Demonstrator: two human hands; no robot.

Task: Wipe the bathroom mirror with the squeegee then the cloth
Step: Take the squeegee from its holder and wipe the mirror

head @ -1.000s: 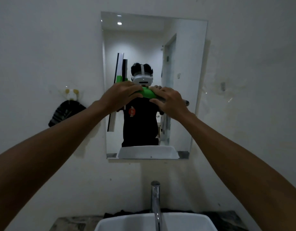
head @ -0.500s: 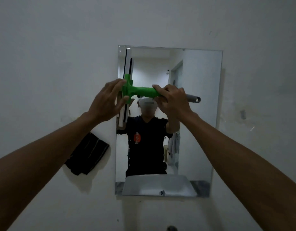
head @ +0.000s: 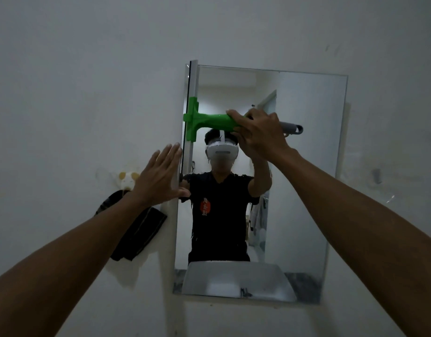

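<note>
Right, the right hand (head: pixel 260 137) is wrapped tight around the green handle of the squeegee (head: pixel 209 121), its grip clamped on the far end of the green part, with the grey stub of the handle poking out to the right past the knuckles. The handle runs level across the glass, and the long blade stands upright, lying along the left edge of the mirror (head: pixel 306 166) from the top corner down; whether the rubber is pressed to the glass cannot be told from here. The left hand (head: pixel 158 177) is off the tool, fingers spread and flat, palm facing the wall (head: pixel 88 93), hovering just at the mirror's left edge below the green head; it holds nothing, and it is hard to say whether the fingertips touch the surface. Both forearms reach up and in from the bottom corners. Down to the left, a dark cloth (head: pixel 139 234) hangs against the wall from a small pale hook (head: pixel 128 181), partly hidden behind the left wrist, near the mirror but apart from it. In the glass there is the reflection of the person in a black shirt, arm raised, and the pale basin (head: pixel 236 278) along the bottom of the reflection.
</note>
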